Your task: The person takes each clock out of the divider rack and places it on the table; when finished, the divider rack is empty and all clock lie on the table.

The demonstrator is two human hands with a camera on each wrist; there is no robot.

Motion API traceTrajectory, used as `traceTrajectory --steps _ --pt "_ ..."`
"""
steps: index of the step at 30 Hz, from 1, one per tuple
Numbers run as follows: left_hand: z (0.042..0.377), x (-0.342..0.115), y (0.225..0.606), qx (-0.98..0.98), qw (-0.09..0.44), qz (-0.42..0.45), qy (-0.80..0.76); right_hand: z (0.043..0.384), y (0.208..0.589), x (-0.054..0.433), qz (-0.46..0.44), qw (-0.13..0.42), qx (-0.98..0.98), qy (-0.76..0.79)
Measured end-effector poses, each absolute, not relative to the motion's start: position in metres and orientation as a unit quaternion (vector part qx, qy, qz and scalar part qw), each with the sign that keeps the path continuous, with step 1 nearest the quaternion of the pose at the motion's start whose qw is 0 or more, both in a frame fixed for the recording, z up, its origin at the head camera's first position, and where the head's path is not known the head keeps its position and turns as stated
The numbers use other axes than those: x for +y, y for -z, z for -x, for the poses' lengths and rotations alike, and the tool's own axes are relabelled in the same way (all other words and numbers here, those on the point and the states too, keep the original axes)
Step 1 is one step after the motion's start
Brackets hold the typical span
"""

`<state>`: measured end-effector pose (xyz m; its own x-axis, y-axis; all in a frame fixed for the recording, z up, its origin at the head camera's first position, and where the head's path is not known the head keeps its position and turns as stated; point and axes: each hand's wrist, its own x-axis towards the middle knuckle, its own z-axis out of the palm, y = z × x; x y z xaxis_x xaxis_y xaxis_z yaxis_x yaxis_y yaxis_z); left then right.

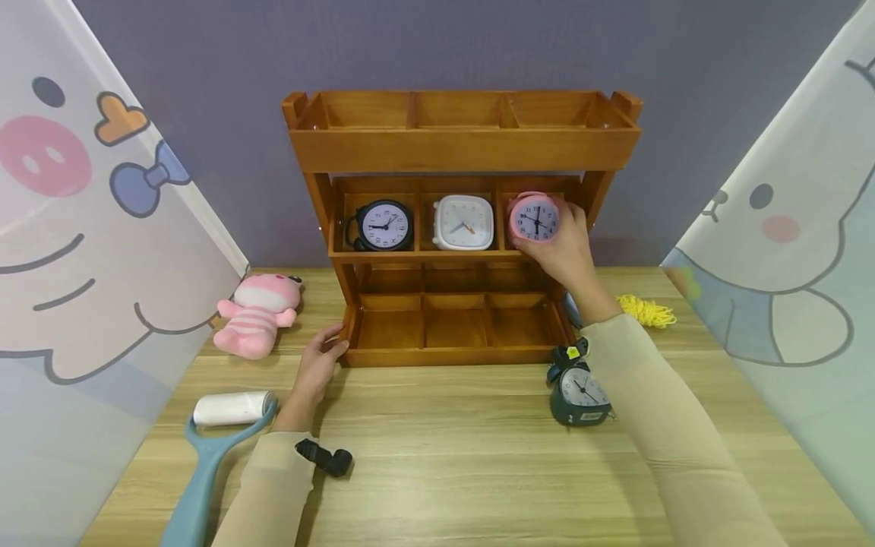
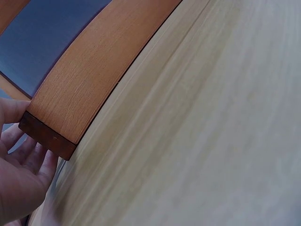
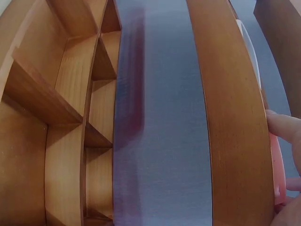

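My right hand (image 1: 567, 241) holds a round pink alarm clock (image 1: 535, 218) in the right compartment of the middle tier of a brown wooden shelf (image 1: 465, 152). In the right wrist view, the shelf's front board hides most of the pink clock (image 3: 278, 169). Beside it on that tier stand a white square clock (image 1: 463, 222) in the middle and a black round clock (image 1: 384, 226) on the left. Down at the shelf's lower left corner, my left hand (image 1: 317, 366) grips the edge; the left wrist view has thumb and fingers on both sides of the wooden end (image 2: 47, 136).
A dark green alarm clock (image 1: 579, 395) lies tilted before the shelf's right end, under my right sleeve. Yellow string (image 1: 645, 311) sits behind that arm. To the left are a pink plush toy (image 1: 258, 315) and a blue-handled lint roller (image 1: 205, 463) on the wooden table (image 1: 437, 456).
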<state>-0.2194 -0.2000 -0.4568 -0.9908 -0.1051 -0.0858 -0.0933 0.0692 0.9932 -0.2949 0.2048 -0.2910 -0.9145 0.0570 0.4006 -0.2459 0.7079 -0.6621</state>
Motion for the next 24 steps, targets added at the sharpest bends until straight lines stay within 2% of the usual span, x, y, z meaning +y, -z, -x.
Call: traceTrajectory --steps 16,24 --pt "0.219 -0.199 0.456 -0.729 0.005 -0.066 0.681 0.294 0.292 0.205 -0.040 0.245 -0.890 -0.382" --pt "0.219 -0.200 0.457 -0.727 0.001 -0.067 0.683 0.282 0.279 0.203 -0.051 0.269 -0.870 -0.410"
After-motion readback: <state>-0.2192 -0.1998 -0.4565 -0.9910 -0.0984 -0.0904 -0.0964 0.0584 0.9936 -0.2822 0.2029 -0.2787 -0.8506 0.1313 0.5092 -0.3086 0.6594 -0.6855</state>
